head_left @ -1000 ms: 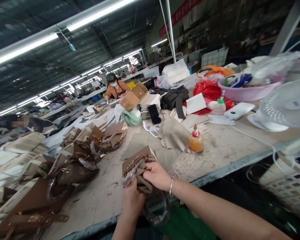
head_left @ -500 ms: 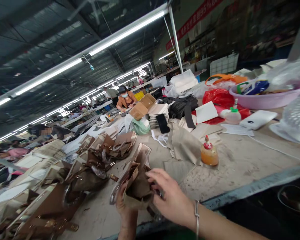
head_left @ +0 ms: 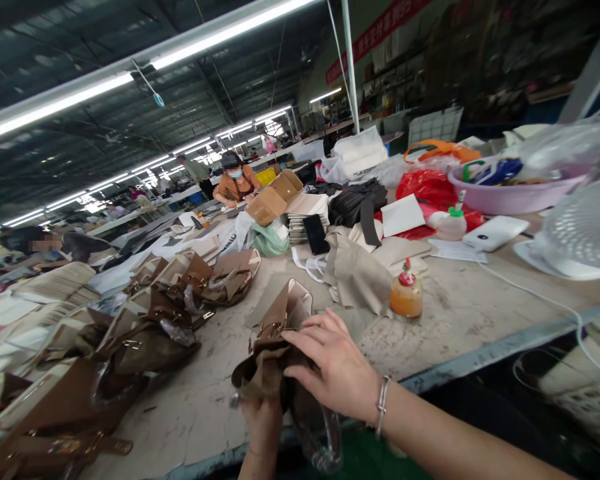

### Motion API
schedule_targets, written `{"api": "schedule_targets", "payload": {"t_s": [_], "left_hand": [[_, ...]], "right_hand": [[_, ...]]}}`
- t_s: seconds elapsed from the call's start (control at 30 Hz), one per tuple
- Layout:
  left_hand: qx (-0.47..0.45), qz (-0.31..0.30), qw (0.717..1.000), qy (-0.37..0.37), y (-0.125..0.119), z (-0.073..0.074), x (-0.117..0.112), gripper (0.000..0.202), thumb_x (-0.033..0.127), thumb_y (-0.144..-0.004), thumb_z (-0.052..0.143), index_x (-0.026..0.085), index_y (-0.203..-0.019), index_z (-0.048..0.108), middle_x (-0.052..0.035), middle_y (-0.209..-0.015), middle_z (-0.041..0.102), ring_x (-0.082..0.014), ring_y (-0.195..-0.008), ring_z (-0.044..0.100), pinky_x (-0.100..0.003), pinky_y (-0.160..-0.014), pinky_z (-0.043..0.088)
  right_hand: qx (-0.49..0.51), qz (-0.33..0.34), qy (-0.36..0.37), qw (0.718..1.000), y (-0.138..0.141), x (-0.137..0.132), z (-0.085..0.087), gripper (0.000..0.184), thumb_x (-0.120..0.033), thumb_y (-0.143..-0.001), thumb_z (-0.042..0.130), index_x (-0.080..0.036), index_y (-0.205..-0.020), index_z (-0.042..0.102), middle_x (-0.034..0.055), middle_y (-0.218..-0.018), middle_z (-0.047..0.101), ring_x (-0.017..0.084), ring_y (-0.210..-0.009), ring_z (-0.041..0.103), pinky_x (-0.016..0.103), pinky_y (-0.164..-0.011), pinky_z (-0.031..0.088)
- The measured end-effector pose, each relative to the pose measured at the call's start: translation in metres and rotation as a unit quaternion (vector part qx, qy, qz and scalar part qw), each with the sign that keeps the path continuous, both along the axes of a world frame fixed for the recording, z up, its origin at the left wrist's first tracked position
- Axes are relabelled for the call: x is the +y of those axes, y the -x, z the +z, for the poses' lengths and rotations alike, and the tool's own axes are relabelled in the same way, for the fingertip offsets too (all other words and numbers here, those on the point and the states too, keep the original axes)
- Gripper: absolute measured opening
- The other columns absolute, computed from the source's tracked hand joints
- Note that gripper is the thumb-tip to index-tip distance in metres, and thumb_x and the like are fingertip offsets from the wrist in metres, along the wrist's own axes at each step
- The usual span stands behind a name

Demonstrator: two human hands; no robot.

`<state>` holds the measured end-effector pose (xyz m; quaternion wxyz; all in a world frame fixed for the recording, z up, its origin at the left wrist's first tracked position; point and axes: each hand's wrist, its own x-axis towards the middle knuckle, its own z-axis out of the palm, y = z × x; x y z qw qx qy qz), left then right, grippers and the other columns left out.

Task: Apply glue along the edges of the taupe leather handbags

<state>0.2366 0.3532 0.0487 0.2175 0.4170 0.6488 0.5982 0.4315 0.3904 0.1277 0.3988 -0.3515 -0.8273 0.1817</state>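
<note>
A brown handbag (head_left: 265, 367) with a pale-lined flap (head_left: 297, 300) is held above the near table edge, its open mouth facing up. My left hand (head_left: 263, 423) grips it from below, the fingertips hidden behind the brown material. On the right side of the bag, my right hand (head_left: 333, 363) grasps the upper edge, with the thumb and long fingers either side of a fold. A handle wrapped in clear plastic (head_left: 325, 443) hangs below my right hand.
Several brown handbags (head_left: 155, 347) lie in rows at left. Right of centre stands an orange glue bottle (head_left: 407, 297) by beige fabric pieces (head_left: 355, 273). A phone (head_left: 315, 235), white fan (head_left: 580, 227) and pink basin (head_left: 520, 197) are farther back. A co-worker (head_left: 237, 180) sits beyond.
The handbag has been turned and tipped, so its handle now hangs at the right. My right hand has moved up over its edge. The view has shifted slightly right.
</note>
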Motion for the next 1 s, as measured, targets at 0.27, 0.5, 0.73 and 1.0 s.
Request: {"api": "schedule_targets", "payload": {"t_s": [0.27, 0.5, 0.73, 1.0], "left_hand": [[0.067, -0.032, 0.997, 0.037, -0.019, 0.016, -0.008, 0.022, 0.036, -0.067, 0.070, 0.018, -0.079, 0.070, -0.0051, -0.072, 0.071, -0.0254, -0.070, 0.067, -0.034, -0.063, 0.057], [0.098, -0.061, 0.992, 0.053, -0.031, 0.023, -0.001, 0.021, 0.032, -0.062, 0.072, 0.018, -0.076, 0.066, -0.0055, -0.070, 0.070, -0.0235, -0.064, 0.065, -0.033, -0.058, 0.054], [0.033, 0.001, 0.999, 0.012, -0.010, 0.020, 0.004, 0.028, 0.039, -0.063, 0.072, 0.018, -0.082, 0.069, -0.0116, -0.092, 0.074, -0.0310, -0.090, 0.068, -0.045, -0.084, 0.057], [-0.179, 0.078, 0.980, -0.041, 0.014, 0.021, 0.001, 0.049, 0.044, -0.065, 0.084, 0.018, -0.102, 0.065, -0.0098, -0.112, 0.070, -0.0278, -0.110, 0.064, -0.038, -0.097, 0.052]], "right_hand": [[-0.159, -0.029, -0.105, 0.981, 0.020, -0.011, -0.009, 0.013, -0.017, -0.089, 0.067, -0.014, -0.102, 0.065, 0.0075, -0.112, 0.061, 0.024, -0.093, 0.044, 0.041, -0.075, 0.034], [-0.149, 0.016, -0.042, 0.988, 0.024, -0.009, -0.016, 0.006, -0.018, -0.090, 0.066, -0.019, -0.095, 0.065, 0.0025, -0.101, 0.060, 0.022, -0.098, 0.043, 0.048, -0.097, 0.028], [-0.001, 0.061, -0.033, 0.998, 0.014, -0.021, -0.010, 0.032, -0.006, -0.087, 0.052, -0.024, -0.111, 0.065, 0.0063, -0.114, 0.052, 0.024, -0.109, 0.043, 0.050, -0.107, 0.032], [0.110, 0.065, -0.034, 0.991, -0.004, -0.011, -0.026, 0.043, -0.012, -0.092, 0.052, -0.026, -0.132, 0.054, 0.0110, -0.126, 0.046, 0.026, -0.122, 0.045, 0.044, -0.101, 0.047]]}}
